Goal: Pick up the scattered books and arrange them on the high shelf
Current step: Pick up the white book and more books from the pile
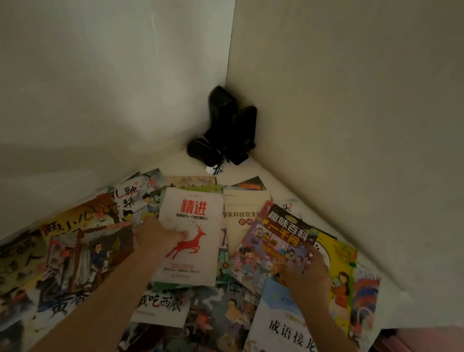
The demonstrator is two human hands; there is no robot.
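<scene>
L hand (158, 235): fingers curled round the left edge of a white paperback w/ red title characters & a red leaping deer (190, 238), thumb on the cover just beside the deer's head. Book upright to the viewer, lying over other covers; a green-edged book (169, 287) shows under its bottom edge.

R hand (307, 274): grips the lower right corner of a colourful cartoon-cover encyclopaedia book w/ yellow & white title on dark band (278, 241), fingertips over the cover art. Book tilted clockwise, its lower part overlapping neighbours.

Between the two held books: cream-coloured book w/ brown title line & red round marks (241, 215), partly covered on both sides.

Near R forearm, viewer side: pale blue book w/ black characters & painted children figures (283, 339), lying flat, nearest the camera. Right of R hand: yellow book w/ a girl figure in orange (339, 272), partly under the encyclopaedia book.

Below the white paperback: white-strip cover w/ black brush characters (162, 305). Left of L forearm: spread of illustrated story books in ink-painting style, orange & dark tones (78, 232), overlapping, some blurred at frame edge.

All books lie scattered across a white shelf surface (258, 170) set in a corner of two pale walls (91, 68).

Far corner: pair of black desktop speakers w/ tangled black cable (228, 128), standing against the wall join, apart from the books.

Lower right edge: pink item (435, 344), blurred, can't tell what.
</scene>
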